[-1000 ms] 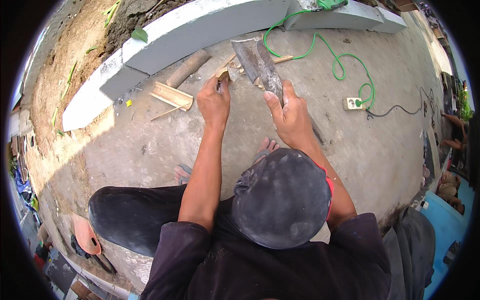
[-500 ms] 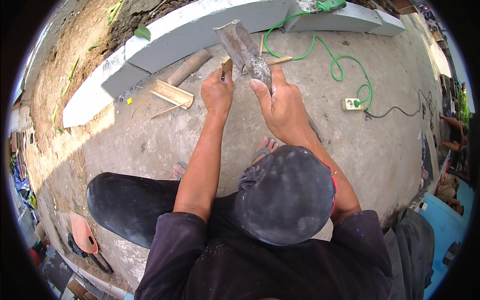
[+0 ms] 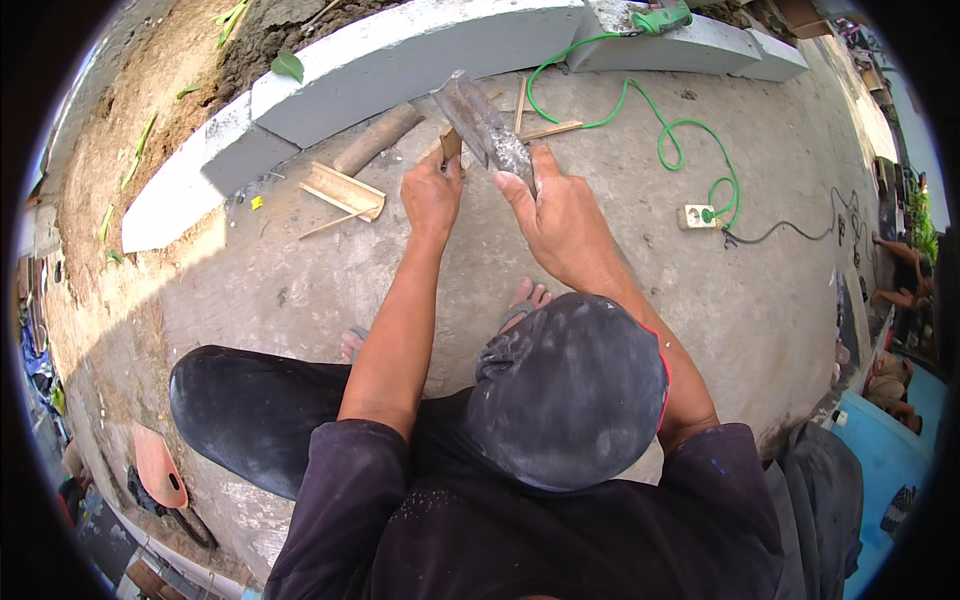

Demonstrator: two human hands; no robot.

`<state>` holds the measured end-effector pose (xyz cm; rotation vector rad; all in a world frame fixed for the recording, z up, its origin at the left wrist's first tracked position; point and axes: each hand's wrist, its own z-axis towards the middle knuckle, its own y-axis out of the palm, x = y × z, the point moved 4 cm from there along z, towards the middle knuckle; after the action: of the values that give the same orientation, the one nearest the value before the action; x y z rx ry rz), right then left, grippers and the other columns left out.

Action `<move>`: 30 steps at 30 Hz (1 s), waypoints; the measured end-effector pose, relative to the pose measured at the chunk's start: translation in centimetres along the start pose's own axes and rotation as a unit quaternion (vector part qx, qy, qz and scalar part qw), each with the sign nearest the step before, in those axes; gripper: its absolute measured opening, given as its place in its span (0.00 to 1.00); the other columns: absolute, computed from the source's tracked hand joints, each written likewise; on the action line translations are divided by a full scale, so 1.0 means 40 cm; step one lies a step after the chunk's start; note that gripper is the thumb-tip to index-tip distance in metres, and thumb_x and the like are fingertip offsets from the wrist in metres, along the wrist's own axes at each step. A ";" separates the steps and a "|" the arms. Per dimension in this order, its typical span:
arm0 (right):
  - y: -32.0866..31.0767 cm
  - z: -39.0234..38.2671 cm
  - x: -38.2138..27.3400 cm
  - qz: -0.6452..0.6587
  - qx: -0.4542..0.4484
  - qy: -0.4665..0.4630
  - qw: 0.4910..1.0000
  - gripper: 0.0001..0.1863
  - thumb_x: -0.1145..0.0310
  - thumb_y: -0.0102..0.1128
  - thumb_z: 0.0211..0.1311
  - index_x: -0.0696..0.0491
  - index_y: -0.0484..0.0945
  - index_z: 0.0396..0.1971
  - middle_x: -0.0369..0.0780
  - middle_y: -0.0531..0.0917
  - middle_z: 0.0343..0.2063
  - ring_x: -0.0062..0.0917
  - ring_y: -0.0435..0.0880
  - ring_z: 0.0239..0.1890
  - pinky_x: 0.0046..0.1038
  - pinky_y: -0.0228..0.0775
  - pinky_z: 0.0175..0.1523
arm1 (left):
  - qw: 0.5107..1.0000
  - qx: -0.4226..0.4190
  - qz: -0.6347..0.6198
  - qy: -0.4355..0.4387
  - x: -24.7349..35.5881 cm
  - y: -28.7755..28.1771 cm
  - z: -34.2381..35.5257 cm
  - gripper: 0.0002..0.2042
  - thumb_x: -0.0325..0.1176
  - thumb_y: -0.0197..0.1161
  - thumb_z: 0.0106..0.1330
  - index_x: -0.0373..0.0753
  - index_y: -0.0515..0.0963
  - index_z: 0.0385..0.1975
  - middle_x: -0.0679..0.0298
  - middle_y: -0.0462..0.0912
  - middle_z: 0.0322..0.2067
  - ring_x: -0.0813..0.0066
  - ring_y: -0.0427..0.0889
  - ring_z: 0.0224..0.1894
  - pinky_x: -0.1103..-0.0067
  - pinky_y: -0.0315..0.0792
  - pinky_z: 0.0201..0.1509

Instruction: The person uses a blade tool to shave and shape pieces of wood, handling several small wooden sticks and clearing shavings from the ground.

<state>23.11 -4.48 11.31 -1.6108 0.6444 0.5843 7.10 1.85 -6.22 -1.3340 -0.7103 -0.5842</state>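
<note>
Where a second ago the flat grey blade [image 3: 487,128] lay lower and tilted rightward, it now stands raised toward the concrete curb [image 3: 400,55] at the far edge of the floor [image 3: 760,300]. The right hand [image 3: 560,215] is clenched around its lower end; the left hand [image 3: 432,192] pinches a small wooden piece [image 3: 451,146] against it, so the two look lined up for working.

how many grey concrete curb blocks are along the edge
4 show: a short one at far left, a long one behind the hands, two at upper right. More may lie outside view.
</note>
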 end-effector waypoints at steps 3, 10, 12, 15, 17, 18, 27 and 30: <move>-0.001 -0.017 0.011 0.026 0.022 -0.005 0.999 0.31 0.52 0.54 0.78 0.71 0.70 0.57 0.54 0.80 0.16 0.54 0.84 0.23 0.50 0.72 0.32 | 1.000 0.007 0.022 0.019 0.008 0.012 -0.001 0.10 0.35 0.71 0.65 0.38 0.87 0.41 0.45 0.86 0.28 0.42 0.86 0.32 0.57 0.78 0.38; -0.024 -0.006 -0.014 0.030 0.046 -0.026 0.998 0.28 0.53 0.55 0.78 0.69 0.71 0.52 0.56 0.81 0.17 0.56 0.85 0.25 0.51 0.73 0.32 | 0.998 0.028 0.026 0.044 0.007 0.012 -0.002 0.12 0.38 0.69 0.67 0.35 0.88 0.36 0.45 0.85 0.25 0.45 0.87 0.27 0.61 0.78 0.34; -0.013 0.005 -0.003 0.009 0.023 -0.012 1.000 0.29 0.53 0.56 0.77 0.70 0.71 0.52 0.56 0.81 0.18 0.57 0.85 0.26 0.52 0.74 0.33 | 0.999 0.027 0.024 0.038 0.008 0.010 -0.001 0.12 0.38 0.69 0.67 0.35 0.88 0.37 0.45 0.85 0.25 0.45 0.87 0.28 0.61 0.78 0.34; -0.005 0.012 0.005 -0.013 0.000 0.001 1.000 0.29 0.53 0.56 0.77 0.70 0.71 0.52 0.57 0.82 0.19 0.58 0.85 0.28 0.52 0.76 0.34 | 1.000 0.019 0.011 0.016 0.008 0.011 0.000 0.08 0.34 0.71 0.65 0.38 0.88 0.39 0.44 0.85 0.26 0.43 0.86 0.30 0.57 0.79 0.37; -0.008 0.014 0.002 -0.013 -0.001 0.000 1.000 0.29 0.53 0.56 0.77 0.71 0.71 0.53 0.57 0.83 0.20 0.58 0.86 0.29 0.53 0.76 0.35 | 1.000 0.001 0.017 0.003 0.004 0.013 0.000 0.10 0.35 0.72 0.64 0.39 0.88 0.41 0.44 0.87 0.29 0.43 0.87 0.33 0.58 0.79 0.39; -0.007 0.013 -0.002 -0.018 -0.007 0.001 1.000 0.30 0.53 0.56 0.77 0.71 0.71 0.54 0.57 0.83 0.20 0.58 0.86 0.29 0.53 0.76 0.35 | 1.000 0.004 0.017 0.002 -0.006 0.012 0.000 0.10 0.35 0.72 0.64 0.39 0.88 0.41 0.44 0.87 0.29 0.43 0.87 0.33 0.58 0.79 0.39; -0.001 0.005 -0.004 -0.026 -0.005 -0.005 1.000 0.31 0.52 0.55 0.77 0.72 0.71 0.55 0.57 0.83 0.20 0.57 0.86 0.29 0.53 0.76 0.35 | 0.999 0.014 -0.030 -0.013 -0.045 0.012 -0.017 0.17 0.39 0.74 0.62 0.43 0.87 0.50 0.46 0.89 0.36 0.45 0.88 0.37 0.59 0.80 0.42; -0.005 0.003 -0.006 -0.015 -0.009 -0.006 1.000 0.31 0.52 0.55 0.77 0.72 0.71 0.55 0.56 0.82 0.19 0.56 0.86 0.27 0.52 0.75 0.34 | 0.999 -0.025 -0.024 -0.025 -0.034 0.023 0.001 0.15 0.38 0.74 0.63 0.46 0.88 0.49 0.46 0.88 0.32 0.45 0.88 0.34 0.60 0.79 0.40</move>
<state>23.09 -4.31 11.60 -1.6303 0.6071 0.5793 6.88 2.01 -7.84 -1.3850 -0.7738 -0.6128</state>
